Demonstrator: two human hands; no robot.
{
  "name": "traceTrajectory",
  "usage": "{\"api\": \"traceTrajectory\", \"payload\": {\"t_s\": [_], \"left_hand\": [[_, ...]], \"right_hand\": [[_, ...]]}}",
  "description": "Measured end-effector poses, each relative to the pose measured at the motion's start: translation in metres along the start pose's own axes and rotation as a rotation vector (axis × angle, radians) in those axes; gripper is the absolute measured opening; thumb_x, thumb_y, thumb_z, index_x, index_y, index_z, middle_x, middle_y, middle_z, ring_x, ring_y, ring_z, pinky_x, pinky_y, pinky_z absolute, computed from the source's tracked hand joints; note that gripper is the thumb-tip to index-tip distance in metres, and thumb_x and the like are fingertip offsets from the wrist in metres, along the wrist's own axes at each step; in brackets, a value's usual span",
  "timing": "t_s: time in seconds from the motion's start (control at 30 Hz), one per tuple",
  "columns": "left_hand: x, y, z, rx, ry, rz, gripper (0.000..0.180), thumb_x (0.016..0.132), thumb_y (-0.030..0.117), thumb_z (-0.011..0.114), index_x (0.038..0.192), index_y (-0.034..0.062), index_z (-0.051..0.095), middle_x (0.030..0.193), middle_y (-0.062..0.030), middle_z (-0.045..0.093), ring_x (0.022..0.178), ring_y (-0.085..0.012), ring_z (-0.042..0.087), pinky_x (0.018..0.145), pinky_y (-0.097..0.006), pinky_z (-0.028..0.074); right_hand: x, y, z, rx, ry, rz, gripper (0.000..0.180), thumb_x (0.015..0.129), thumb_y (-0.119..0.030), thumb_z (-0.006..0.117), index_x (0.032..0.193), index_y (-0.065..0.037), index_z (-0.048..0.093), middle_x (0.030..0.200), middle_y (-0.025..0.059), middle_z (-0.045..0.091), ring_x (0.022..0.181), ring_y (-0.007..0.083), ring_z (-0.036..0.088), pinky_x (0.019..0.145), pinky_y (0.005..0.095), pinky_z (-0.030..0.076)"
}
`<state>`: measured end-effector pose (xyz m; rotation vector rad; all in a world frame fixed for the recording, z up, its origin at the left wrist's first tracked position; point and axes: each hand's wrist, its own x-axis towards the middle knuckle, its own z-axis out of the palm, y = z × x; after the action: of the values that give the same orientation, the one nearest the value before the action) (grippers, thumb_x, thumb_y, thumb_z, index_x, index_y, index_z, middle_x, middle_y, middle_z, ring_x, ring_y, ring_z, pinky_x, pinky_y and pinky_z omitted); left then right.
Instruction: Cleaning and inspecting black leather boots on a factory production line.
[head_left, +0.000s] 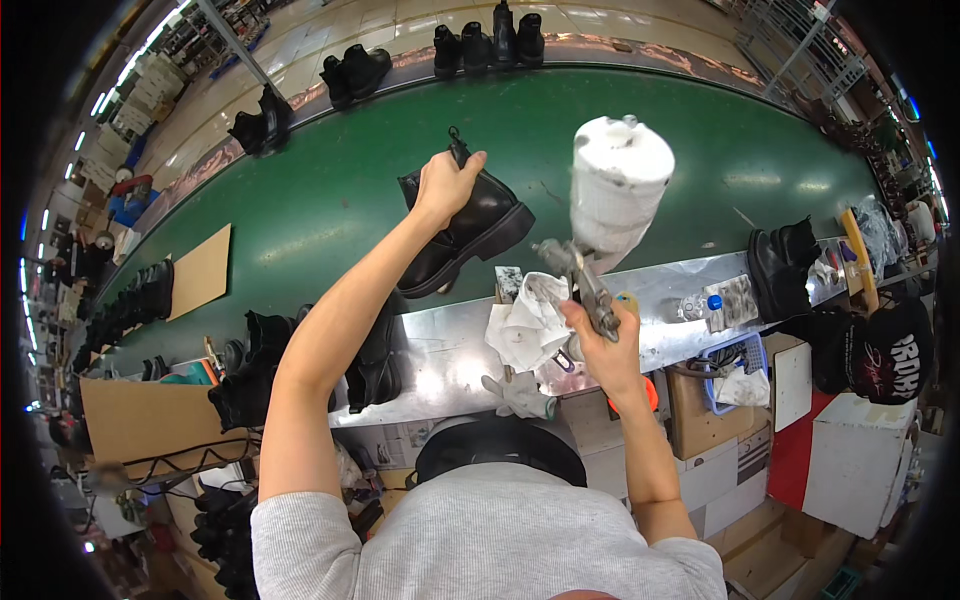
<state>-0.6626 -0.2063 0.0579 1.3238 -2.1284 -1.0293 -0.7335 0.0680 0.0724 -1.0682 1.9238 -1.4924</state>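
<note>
Boot [470,225] hangs over the green belt [330,190], left hand [447,182] closed on its top; sole slants toward the spray gun [580,285], gripped by the right hand [600,345] just beside.

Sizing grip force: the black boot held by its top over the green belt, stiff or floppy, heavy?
The black boot likely holds its shape: the left hand grips only its top and the shaft stays upright. Its thick sole suggests bottom-heavy weight, so it may swing. The glossy surface could be slippery.

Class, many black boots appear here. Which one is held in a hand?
The black boot gripped at its top by the left hand, raised over the green belt; the others stand untouched.
</note>
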Motion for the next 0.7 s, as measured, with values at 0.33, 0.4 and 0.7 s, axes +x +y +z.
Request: {"api": "traceTrajectory", "payload": {"t_s": [0.33,0.4,0.7], "left_hand": [[0.005,-0.049,-0.007,-1.184,0.220,0.135,0.004,0.064,0.003,0.056,0.061,0.0013,0.057,0.060,-0.0005,0.054,0.054,-0.0107,0.048,0.054,-0.026,0.038],[0.011,-0.059,-0.012,-1.288,0.112,0.206,0.017,0.062,0.002,0.052,0.078,0.0002,0.057,0.075,-0.0075,0.060,0.067,-0.0201,0.057,0.067,-0.031,0.049],[0.007,-0.091,-0.024,-1.470,-0.122,0.198,0.043,0.062,0.012,0.046,0.097,-0.0095,0.059,0.096,-0.0202,0.065,0.087,-0.0325,0.063,0.086,-0.040,0.050]], "right_hand": [[-0.011,0.001,0.010,0.284,-0.086,0.070,0.023,0.084,-0.018,0.068,0.090,0.003,0.064,0.060,-0.0013,0.049,0.057,0.0067,0.041,0.053,0.0246,0.038],[-0.007,-0.007,0.012,0.240,-0.083,0.103,0.022,0.085,-0.019,0.068,0.083,0.002,0.064,0.061,-0.0014,0.053,0.057,0.0060,0.043,0.053,0.0244,0.037],[-0.010,-0.013,0.022,0.239,-0.172,0.129,0.023,0.083,-0.019,0.069,0.081,0.003,0.064,0.066,0.0009,0.060,0.060,0.0063,0.052,0.058,0.0228,0.043]]}}
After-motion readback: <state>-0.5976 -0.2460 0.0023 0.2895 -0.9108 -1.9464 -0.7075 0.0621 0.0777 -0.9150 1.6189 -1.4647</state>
